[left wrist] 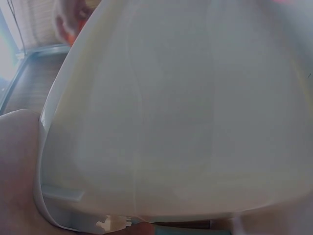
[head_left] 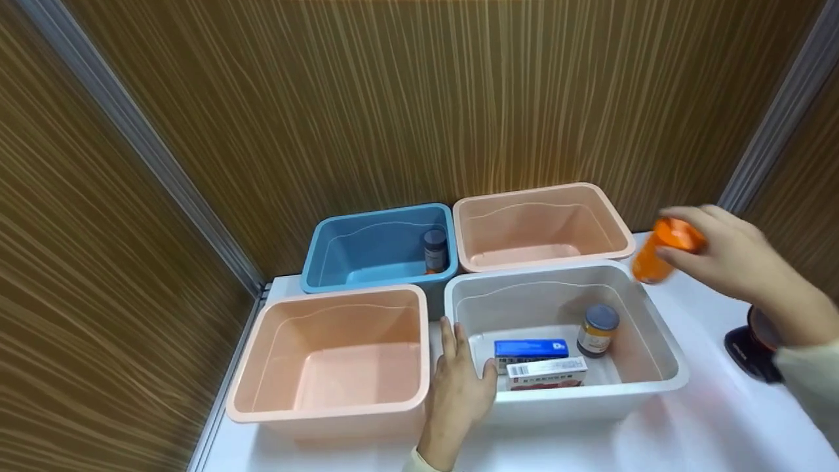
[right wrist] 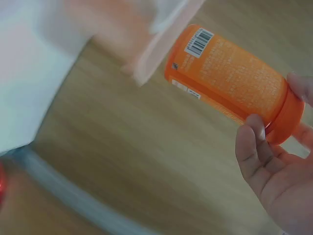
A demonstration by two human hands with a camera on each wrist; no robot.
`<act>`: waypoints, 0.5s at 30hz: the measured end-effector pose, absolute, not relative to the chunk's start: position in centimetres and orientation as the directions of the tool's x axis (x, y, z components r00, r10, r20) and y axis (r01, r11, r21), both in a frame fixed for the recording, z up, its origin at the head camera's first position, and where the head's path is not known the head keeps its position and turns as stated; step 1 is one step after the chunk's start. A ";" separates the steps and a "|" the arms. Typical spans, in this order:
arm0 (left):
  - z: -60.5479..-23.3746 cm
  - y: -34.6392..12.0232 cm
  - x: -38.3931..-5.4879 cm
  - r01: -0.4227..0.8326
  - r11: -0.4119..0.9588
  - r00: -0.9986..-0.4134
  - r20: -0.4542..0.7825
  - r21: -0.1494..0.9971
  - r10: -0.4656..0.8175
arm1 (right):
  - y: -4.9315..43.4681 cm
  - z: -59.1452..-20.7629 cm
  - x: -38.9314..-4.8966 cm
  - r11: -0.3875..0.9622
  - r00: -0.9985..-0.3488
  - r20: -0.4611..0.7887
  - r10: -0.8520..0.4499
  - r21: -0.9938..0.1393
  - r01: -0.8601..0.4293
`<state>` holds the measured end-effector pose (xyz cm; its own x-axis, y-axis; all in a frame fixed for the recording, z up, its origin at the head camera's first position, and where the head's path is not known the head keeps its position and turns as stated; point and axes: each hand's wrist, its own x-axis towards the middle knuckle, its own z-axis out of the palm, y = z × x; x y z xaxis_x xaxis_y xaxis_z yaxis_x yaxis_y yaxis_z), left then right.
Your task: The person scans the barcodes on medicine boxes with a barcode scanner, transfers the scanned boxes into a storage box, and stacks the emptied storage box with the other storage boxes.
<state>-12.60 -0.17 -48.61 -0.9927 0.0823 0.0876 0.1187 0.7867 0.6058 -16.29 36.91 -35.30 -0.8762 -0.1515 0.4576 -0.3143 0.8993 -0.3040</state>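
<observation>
Just off the back-right corner of the white bin point(head_left: 557, 408), the orange bottle point(head_left: 649, 263) hangs tilted, base end down, with the right hand point(head_left: 734, 255) pinching it at the cap end. Clearance to the rim: can't tell. Main risk: hold is all at one end, so a loose cap or slipping fingers could let the body swing or drop onto the table point(head_left: 727, 406). Carried low, the base could clip the rim and jog the bin. A low forearm could also knock the dark object point(head_left: 741, 347) half hidden by the sleeve point(head_left: 813, 383). Left hand point(head_left: 459, 390) is at the white bin's front-left corner, fingers straight and apart, no grip visible; probably light steadying at best, so a hard bump could shove that bin into the front peach bin point(head_left: 360, 380). Contents: white bin has a white box point(head_left: 547, 373) just in front of a blue box point(head_left: 531, 347), plus a dark-lidded jar point(head_left: 598, 330) upright near the right wall, tippable if hit. Blue bin point(head_left: 373, 242): dark-capped bottle point(head_left: 434, 249) at its right side, bit of orange at its foot, unidentifiable. Back peach bin point(head_left: 524, 226) stands behind the white one.
</observation>
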 end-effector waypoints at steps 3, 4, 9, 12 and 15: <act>-48.6 -0.1 -12.6 0.102 0.792 -0.995 0.074 0.602 0.073 | 33.6 -33.9 -18.2 0.874 -0.896 0.402 -0.188 -0.348 -0.340; -48.7 -0.1 -12.6 0.099 0.792 -0.995 0.074 0.602 0.068 | 32.5 -33.5 -18.9 0.865 -0.898 0.389 -0.207 -0.356 -0.354; -48.8 0.5 -12.2 0.116 0.796 -0.992 0.105 0.595 0.067 | 27.8 -32.2 -22.5 0.833 -0.892 0.350 -0.284 -0.371 -0.411; -48.8 1.0 -11.8 0.126 0.794 -0.991 0.110 0.595 0.075 | 25.5 -31.8 -24.4 0.819 -0.901 0.313 -0.302 -0.398 -0.413; -48.7 1.5 -11.4 0.110 0.790 -0.994 0.082 0.603 0.076 | 23.3 -31.9 -26.3 0.791 -0.911 0.270 -0.312 -0.457 -0.407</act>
